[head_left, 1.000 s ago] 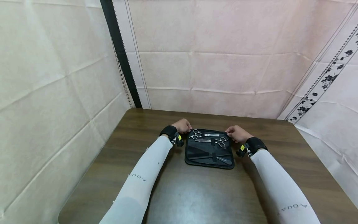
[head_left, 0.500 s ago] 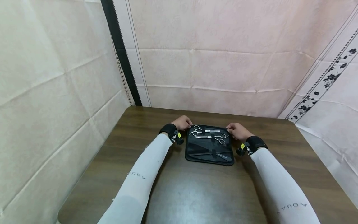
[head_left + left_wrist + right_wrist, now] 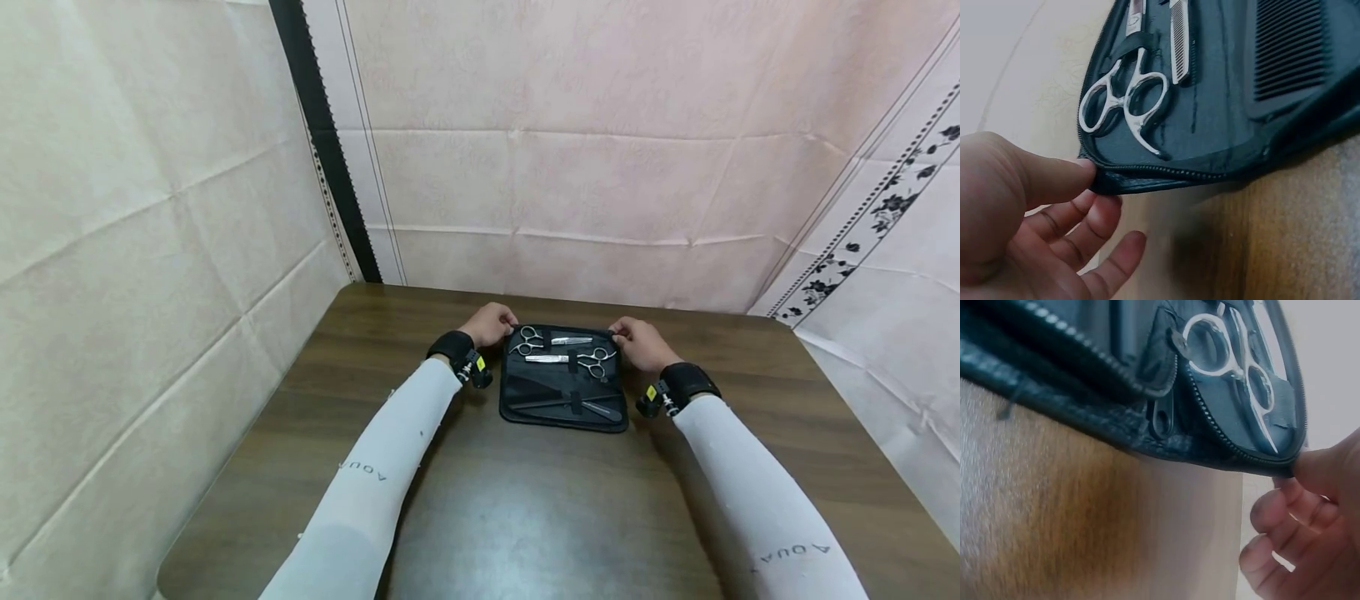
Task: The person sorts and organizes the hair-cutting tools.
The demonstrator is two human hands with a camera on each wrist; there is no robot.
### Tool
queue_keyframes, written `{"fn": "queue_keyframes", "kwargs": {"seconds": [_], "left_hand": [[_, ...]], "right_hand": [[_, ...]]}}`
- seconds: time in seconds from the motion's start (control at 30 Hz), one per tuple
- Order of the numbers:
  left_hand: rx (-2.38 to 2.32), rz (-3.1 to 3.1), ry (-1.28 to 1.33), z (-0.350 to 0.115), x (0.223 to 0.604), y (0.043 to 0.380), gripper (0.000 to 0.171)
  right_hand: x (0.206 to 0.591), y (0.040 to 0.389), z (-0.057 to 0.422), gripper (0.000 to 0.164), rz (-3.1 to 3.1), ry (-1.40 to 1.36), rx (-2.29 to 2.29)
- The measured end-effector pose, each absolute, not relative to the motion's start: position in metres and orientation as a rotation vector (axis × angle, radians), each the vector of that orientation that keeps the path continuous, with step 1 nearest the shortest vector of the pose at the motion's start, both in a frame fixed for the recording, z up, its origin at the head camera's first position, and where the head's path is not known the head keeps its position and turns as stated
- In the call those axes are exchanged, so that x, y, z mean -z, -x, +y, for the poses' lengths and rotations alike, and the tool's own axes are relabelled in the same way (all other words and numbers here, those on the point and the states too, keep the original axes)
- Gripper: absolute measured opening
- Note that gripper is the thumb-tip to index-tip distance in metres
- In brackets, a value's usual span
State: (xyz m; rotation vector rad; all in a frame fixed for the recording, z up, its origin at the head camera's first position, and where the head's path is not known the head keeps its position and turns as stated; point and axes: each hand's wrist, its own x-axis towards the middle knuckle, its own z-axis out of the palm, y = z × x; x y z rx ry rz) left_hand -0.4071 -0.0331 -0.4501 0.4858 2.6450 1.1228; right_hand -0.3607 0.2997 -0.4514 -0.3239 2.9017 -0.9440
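A black zip case (image 3: 561,425) lies unfolded on the wooden table. My left hand (image 3: 489,325) pinches its far left corner between thumb and fingertips, the other fingers bent loosely below. At the far right corner my right hand (image 3: 643,344) pinches the edge the same way. Inside the case, straps hold two pairs of silver scissors, one with its loops at the left (image 3: 1135,24) and one with loops at the right (image 3: 1240,370). One blade (image 3: 1179,44) has comb-like teeth. Nearer me in the case are a black comb (image 3: 1288,50) and a razor-like tool (image 3: 602,411).
The brown wooden table (image 3: 480,500) reaches back to a pale cloth wall (image 3: 600,192). More cloth (image 3: 150,250) hangs along the left side. A zipper pull (image 3: 1161,422) hangs at the case's right edge.
The case has slid a little away from me toward the table's far edge, and both hands have gone with it. Their pinch on its corners stays the same.
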Motion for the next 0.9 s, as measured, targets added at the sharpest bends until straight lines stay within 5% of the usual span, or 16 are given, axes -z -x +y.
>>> {"fn": "queue_keyframes", "kwargs": {"seconds": [0.9], "left_hand": [[-1.226, 2.746, -0.609, -0.038, 0.442, 0.392, 0.011]], "right_hand": [[0.439, 0.341, 0.3, 0.02, 3.025, 0.347, 0.959]]}}
